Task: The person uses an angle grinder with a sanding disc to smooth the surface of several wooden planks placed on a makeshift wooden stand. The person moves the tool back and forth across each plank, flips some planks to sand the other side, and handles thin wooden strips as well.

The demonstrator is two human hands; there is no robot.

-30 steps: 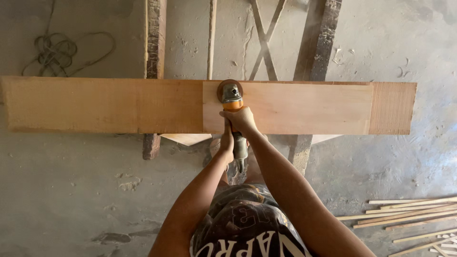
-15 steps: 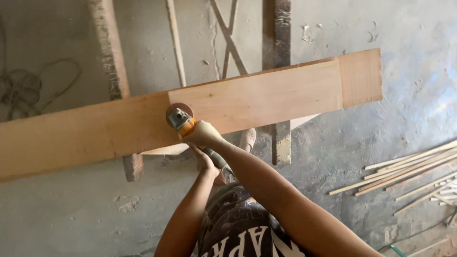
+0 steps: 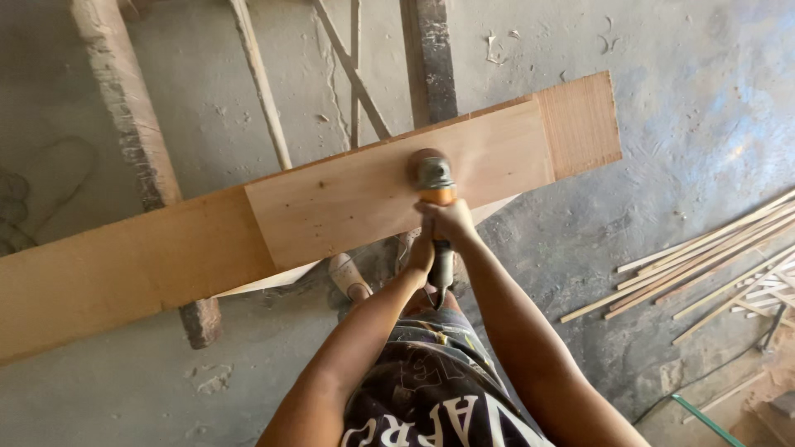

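Angle grinder (image 3: 434, 178): sanding disc flat on the long wooden board (image 3: 348, 199), right of its middle, mid-pass. Our right hand (image 3: 451, 222) grips the body; our left hand (image 3: 422, 255) clasps the rear handle. Next we judge: steady, even travel along the grain.

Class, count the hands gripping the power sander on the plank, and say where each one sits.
2. The right hand grips the sander just behind its head, over the plank. The left hand holds the handle lower down, nearer the body.
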